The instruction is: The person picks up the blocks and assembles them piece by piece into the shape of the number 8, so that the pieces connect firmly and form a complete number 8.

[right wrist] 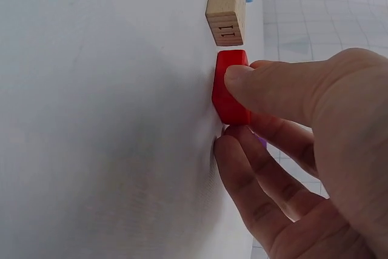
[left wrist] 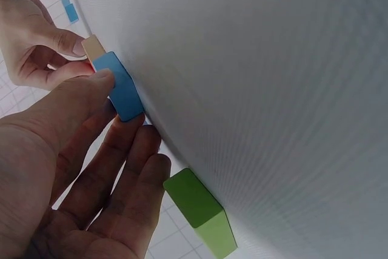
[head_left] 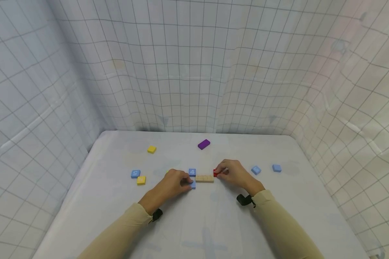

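Note:
In the head view a pale wooden block (head_left: 204, 178) lies across the middle of the white table. My left hand (head_left: 175, 183) pinches a blue block (left wrist: 119, 87) at the wooden block's left end, thumb on one face and fingers against the other side. Just behind it sits a blue tile (head_left: 192, 171) marked 4. My right hand (head_left: 232, 173) holds a red block (right wrist: 231, 83) between thumb and fingers near the wooden block's right end. A narrow gap separates the red block from the wooden end, which carries the marking 11 in the right wrist view.
Farther back lie a purple block (head_left: 204, 144) and a yellow block (head_left: 151, 149). Left of my left hand are a blue tile (head_left: 135, 174) and another yellow block (head_left: 141, 180). Two blue tiles, one nearer (head_left: 256, 170) and one farther (head_left: 277, 168), lie to the right. Grid-patterned curtains (head_left: 194, 72) surround the table.

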A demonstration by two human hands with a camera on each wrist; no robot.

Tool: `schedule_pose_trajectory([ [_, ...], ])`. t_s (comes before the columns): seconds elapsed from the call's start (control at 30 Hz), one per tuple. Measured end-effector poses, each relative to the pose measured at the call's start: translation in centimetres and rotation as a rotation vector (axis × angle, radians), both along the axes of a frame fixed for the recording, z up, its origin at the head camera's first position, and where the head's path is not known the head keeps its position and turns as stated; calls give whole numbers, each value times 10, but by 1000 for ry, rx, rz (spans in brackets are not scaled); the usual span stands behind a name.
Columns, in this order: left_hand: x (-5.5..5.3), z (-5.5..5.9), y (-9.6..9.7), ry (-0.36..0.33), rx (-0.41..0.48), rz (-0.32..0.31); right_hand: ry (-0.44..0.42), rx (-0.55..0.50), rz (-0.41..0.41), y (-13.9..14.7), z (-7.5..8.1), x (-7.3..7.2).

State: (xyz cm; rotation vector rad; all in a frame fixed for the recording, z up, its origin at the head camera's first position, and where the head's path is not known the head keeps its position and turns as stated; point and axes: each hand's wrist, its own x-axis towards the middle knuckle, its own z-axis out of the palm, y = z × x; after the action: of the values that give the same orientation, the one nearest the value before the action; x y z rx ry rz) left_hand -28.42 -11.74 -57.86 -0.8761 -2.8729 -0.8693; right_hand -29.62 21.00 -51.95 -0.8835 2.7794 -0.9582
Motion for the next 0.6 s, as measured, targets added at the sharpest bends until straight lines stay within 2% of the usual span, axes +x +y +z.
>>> schedule_pose_trajectory([
  [0.4,-2,-4,0,40,-16,1,5,1,2,-1,0,0],
  [0.6,-1,-6,0,43,-39,30,1,13,-4,-1,0,0],
])
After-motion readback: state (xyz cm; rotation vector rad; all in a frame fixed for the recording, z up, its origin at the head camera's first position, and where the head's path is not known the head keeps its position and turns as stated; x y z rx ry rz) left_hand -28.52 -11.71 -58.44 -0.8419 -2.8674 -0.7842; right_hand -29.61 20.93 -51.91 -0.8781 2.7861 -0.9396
